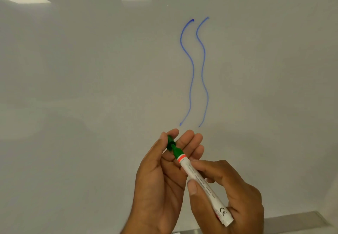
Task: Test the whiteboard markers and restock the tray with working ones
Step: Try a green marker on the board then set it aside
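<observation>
The left hand [157,175] pinches the green cap [170,141] between thumb and forefinger, its other fingers straight and close together behind it. The right hand [232,191] pinches the white barrel of the marker [203,182], which runs from the cap toward 5 o'clock. The cap sits just off the neck, over the nib, and the board [91,69] at 12 o'clock carries only two blue lines [192,72], so I judge this is uncapping for a test: pull the cap free, draw a stroke, then go to the tray [296,219] at 4 o'clock.
</observation>
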`<action>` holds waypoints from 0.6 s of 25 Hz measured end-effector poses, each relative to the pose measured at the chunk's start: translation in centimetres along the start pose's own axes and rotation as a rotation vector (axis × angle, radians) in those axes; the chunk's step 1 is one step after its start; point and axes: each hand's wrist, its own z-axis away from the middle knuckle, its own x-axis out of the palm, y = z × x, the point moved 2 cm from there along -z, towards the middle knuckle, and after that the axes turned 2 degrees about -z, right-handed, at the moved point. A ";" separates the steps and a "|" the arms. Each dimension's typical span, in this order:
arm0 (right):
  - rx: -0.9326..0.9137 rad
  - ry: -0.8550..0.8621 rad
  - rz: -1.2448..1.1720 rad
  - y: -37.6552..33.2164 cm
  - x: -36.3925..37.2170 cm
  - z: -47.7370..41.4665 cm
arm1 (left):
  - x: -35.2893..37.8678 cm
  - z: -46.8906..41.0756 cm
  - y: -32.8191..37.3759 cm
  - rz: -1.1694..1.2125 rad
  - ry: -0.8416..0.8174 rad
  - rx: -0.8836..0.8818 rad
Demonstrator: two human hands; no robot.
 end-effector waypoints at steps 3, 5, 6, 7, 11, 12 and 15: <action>-0.082 0.090 0.066 1.6 0.5 0.9 | -0.3 0.1 -0.5 -0.017 0.001 0.016; -0.103 0.136 0.067 2.1 0.5 0.9 | -0.6 0.1 -1.0 -0.048 0.001 0.029; -0.119 0.153 0.061 2.0 0.5 1.0 | -0.7 0.1 -1.2 -0.064 0.003 0.041; -0.117 0.157 0.066 2.0 0.6 1.2 | -0.9 0.1 -1.3 -0.084 0.005 0.058; -0.124 0.152 0.112 1.4 0.7 0.4 | -1.2 0.1 -1.6 -0.192 0.016 0.168; -0.095 0.142 0.115 1.5 0.8 0.2 | -1.2 0.1 -1.7 -0.206 0.021 0.185; 0.029 0.113 0.049 1.1 0.9 0.0 | -1.1 0.3 -2.0 -0.213 0.029 0.209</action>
